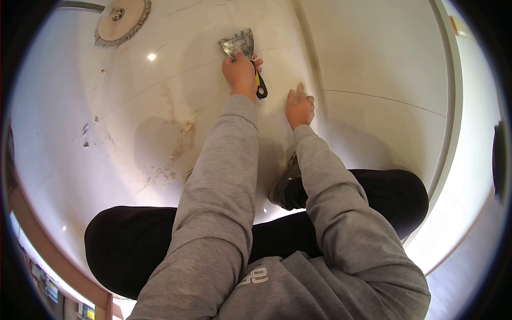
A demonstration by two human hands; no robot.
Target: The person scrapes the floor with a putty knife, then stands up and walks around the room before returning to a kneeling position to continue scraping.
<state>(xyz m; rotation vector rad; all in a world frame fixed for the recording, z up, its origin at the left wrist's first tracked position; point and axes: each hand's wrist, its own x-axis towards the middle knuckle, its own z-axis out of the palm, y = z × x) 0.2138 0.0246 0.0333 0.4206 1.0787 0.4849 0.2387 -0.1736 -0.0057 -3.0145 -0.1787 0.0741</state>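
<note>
My left hand (241, 73) is wrapped round a putty knife (239, 41) with a wide, smeared metal blade and a black and yellow handle. The blade points away from me, close over the pale tiled floor (205, 80). To its right, my right hand (300, 109) is held low by the base of the white wall panel (373, 48). Its fingers are apart, the index finger stretched forward with its tip right at the floor, and nothing is in it.
A round mop head (120, 22) lies at the upper left. Brownish residue (184, 143) and small bits of debris (85, 129) are scattered left of my arms. My dark shoe (288, 188) is below my right hand. A brown wooden frame (58, 256) runs along the lower left.
</note>
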